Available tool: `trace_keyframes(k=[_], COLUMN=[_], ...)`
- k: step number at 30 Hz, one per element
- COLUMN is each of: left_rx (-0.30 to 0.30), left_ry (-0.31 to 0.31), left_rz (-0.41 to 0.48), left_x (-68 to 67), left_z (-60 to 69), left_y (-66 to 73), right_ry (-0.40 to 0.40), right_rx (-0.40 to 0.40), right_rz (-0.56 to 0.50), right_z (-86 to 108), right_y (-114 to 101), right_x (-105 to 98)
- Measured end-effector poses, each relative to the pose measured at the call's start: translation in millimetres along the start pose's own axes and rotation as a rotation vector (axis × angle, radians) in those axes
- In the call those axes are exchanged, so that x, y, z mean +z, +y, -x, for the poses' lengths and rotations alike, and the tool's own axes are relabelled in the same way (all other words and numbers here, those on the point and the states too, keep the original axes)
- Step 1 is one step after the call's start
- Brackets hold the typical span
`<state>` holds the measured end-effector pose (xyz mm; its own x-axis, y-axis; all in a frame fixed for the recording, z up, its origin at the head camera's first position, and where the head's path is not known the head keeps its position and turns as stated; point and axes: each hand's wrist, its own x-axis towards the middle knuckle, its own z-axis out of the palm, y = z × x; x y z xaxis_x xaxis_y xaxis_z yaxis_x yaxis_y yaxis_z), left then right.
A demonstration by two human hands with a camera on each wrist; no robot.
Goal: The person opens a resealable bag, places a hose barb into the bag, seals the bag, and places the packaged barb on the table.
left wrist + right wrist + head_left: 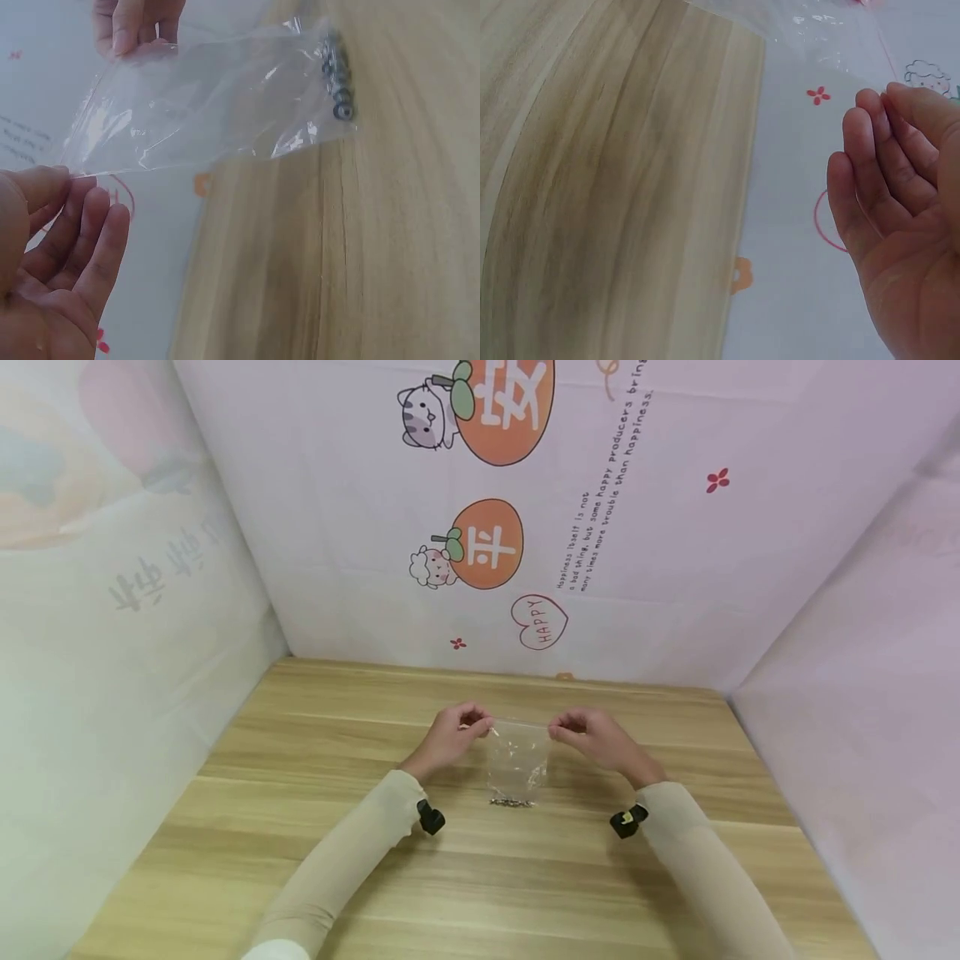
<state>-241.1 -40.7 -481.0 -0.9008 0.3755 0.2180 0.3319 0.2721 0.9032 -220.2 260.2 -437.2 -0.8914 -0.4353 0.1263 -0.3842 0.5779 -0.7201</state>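
A clear plastic zip bag (517, 760) hangs upright between my two hands in the head view. My left hand (455, 735) pinches its top left corner between thumb and forefinger. The top right corner is pinched by my right hand (592, 737). Along the bag's bottom lies a row of small dark metal pieces (512, 802); in the left wrist view these pieces (341, 86) look like small round nuts or washers. Only part of the bag (802, 34) shows in the right wrist view, near the right hand (907, 180), whose other fingers are loosely bent.
A wood-grain table (300, 827) lies beneath both hands. White printed cloth walls (637, 635) stand behind it and at both sides. Each wrist carries a small black camera, one on the left (431, 817) and one on the right (627, 821).
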Motion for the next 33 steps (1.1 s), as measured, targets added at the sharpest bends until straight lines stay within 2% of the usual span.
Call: trace_keyframes(k=[5, 9, 14, 20, 27, 30, 33], left_rx=[-0.018, -0.041, -0.089, -0.143, -0.137, -0.123, -0.101], left_ry=[0.022, 0.043, 0.05, 0.053, 0.05, 0.045, 0.025], left_rz=[-0.026, -0.069, -0.129, -0.182, -0.206, -0.222, -0.268], left_x=[1.3, 2.6, 5.2, 6.7, 1.6, -5.1, -14.8], left_z=[-11.0, -17.6, -22.0, -24.5, -24.7, -22.6, -18.8], left_y=[-16.9, -25.4, -30.3, -30.2, -31.0, -34.0, -35.5], right_ry=[0.034, 0.064, 0.058, 0.037, 0.037, 0.045, 0.044], right_rx=[0.056, 0.11, 0.167, 0.178, 0.216, 0.227, 0.202], right_rz=[-0.026, -0.061, -0.058, -0.029, 0.015, 0.042, 0.065], right_z=[-11.5, -19.2, -25.2, -30.3, -34.0, -32.7, -29.1], right_y=[13.6, 22.3, 34.6, 41.9, 46.3, 46.9, 45.3], right_x=[10.4, 18.3, 27.0, 31.2, 29.7, 25.5, 19.2])
